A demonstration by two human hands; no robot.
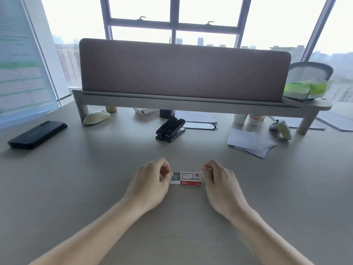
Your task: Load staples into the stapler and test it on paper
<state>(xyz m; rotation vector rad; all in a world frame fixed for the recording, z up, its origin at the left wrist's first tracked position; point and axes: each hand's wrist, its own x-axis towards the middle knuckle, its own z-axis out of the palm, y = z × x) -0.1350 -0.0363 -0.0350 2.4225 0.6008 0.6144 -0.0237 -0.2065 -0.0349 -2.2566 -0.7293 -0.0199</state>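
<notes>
One staple box point(190, 178), drawer slid out at 9 o'clock, pinched by left hand point(152, 180); right hand point(219, 180) grip closed at sleeve's end. Two black staplers point(170, 129) at 12, paper sheets point(250, 142) at 2 on desk point(95, 178).

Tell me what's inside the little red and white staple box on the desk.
The staple box has its inner tray slid partly out on the left, showing grey rows that look like staples. The left hand covers the tray's end; the sleeve hides the rest.

A grey desk point(95, 188) carries a staple box point(188, 178), two black staplers point(170, 129), loose paper point(250, 142), a phone point(37, 134), a mouse point(96, 117), a controller point(281, 128), two cups point(249, 118) and a riser shelf point(191, 105).
</notes>
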